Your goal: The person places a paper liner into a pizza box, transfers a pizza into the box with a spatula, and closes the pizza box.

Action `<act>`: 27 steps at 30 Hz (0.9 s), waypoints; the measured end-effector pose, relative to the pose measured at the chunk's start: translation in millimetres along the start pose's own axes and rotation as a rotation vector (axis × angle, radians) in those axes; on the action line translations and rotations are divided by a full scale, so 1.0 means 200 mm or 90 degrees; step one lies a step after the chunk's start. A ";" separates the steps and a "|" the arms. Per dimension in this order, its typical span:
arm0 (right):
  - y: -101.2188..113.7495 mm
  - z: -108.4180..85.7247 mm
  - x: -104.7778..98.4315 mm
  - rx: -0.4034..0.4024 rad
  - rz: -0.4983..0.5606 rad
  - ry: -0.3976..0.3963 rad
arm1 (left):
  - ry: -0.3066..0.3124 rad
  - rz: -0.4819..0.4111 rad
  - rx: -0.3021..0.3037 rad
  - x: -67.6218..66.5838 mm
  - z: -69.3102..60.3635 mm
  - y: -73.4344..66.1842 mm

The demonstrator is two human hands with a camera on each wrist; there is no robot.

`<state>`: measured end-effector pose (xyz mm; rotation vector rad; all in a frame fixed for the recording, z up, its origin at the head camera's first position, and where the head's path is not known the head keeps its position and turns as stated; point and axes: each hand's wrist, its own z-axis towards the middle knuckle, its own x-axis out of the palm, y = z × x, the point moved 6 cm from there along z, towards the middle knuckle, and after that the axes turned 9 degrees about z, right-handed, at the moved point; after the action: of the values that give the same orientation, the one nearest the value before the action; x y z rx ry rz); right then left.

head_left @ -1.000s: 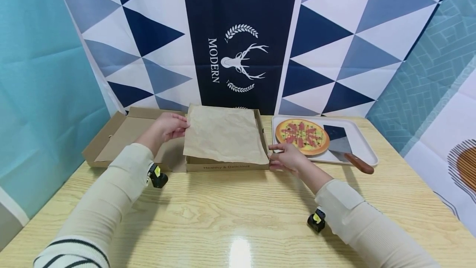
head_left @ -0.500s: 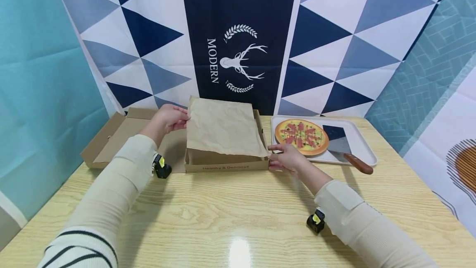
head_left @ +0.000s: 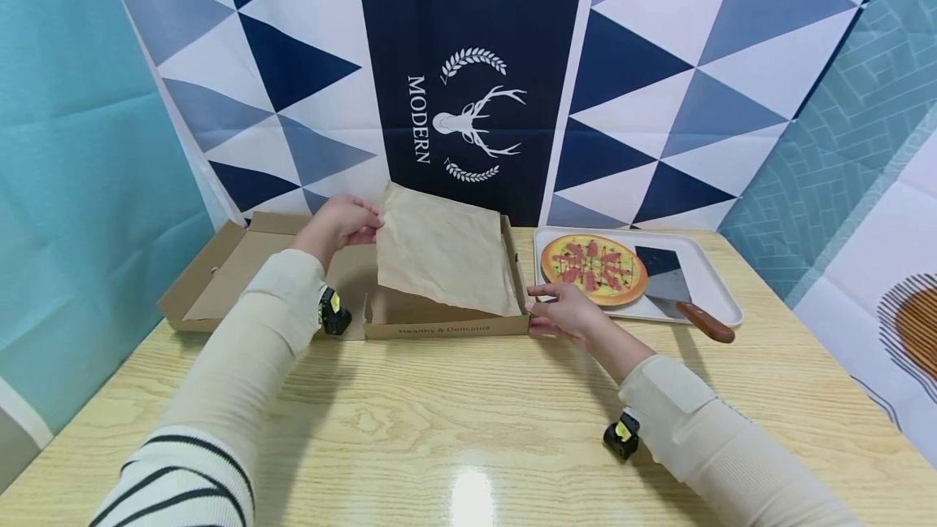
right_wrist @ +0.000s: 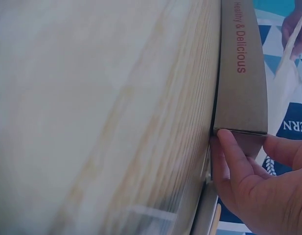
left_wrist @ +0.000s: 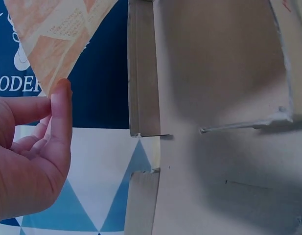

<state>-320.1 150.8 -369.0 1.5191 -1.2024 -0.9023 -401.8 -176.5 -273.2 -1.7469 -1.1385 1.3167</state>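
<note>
With our left hand [head_left: 350, 222] we pinched the creased, squarish tan paper sheet [head_left: 445, 250] by its left edge, raised at a tilt above the open brown cardboard box [head_left: 439, 329], a gap beneath. Our right hand [head_left: 564, 311] gripped the box's near right corner; grained, pale wooden table [head_left: 454, 405] stretched before its straight front wall.

1. "Healthy & Delicious" stands along the front wall of the corrugated cardboard pizza box [head_left: 446, 330], printed in red in the right wrist view.
2. "MODERN" runs sideways in white on the navy panel of the backdrop cloth [head_left: 476, 31]; above it, a cut-off line shows "N".
3. The brown paper sheet [left_wrist: 58, 24] bears lines of print too small to read.
</note>
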 end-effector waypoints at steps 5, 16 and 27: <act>0.00 0.00 0.00 0.001 -0.004 -0.003 | 0.004 0.007 -0.006 0.03 0.01 -0.01; -0.01 0.00 0.00 0.002 -0.003 -0.007 | 0.006 -0.010 -0.008 0.08 0.05 0.02; -0.01 0.00 0.00 0.000 0.003 -0.009 | 0.001 0.000 0.003 0.13 0.07 0.05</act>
<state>-320.6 151.4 -370.7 1.5117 -1.2145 -0.9118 -410.5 -155.9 -296.7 -1.7440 -1.1349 1.3166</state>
